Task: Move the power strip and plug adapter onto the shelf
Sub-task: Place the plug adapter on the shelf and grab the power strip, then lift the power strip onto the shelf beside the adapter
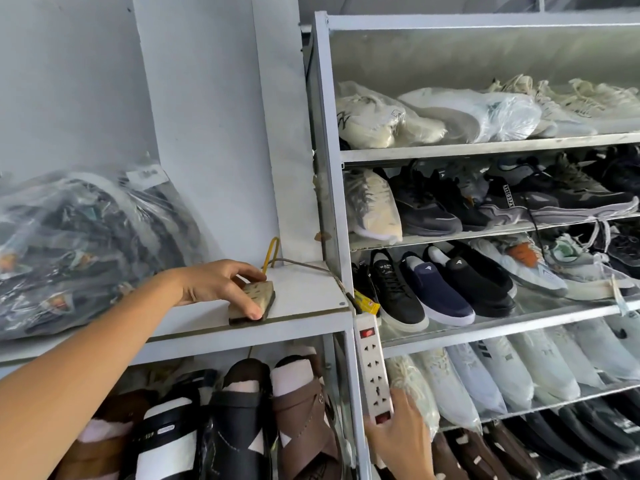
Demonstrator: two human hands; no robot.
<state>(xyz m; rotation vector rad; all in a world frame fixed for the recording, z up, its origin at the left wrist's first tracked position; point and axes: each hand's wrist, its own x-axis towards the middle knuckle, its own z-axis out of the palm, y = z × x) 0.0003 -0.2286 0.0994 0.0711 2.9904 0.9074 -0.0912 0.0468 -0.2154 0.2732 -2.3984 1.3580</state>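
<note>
A beige plug adapter (254, 299) with a dark base lies near the front edge of the white shelf (308, 303). My left hand (218, 284) rests on it, fingers wrapped around its sides. A yellow cord rises behind it. A long white power strip (372, 365) with red switches hangs upright along the metal rack post, its cable running up over the shelf corner. My right hand (403, 434) grips the strip's lower end from below.
A big clear plastic bag of goods (86, 247) fills the shelf's left part. Sandals (242, 420) stand in the compartment below. The grey metal rack (329, 168) on the right holds rows of shoes on glass shelves.
</note>
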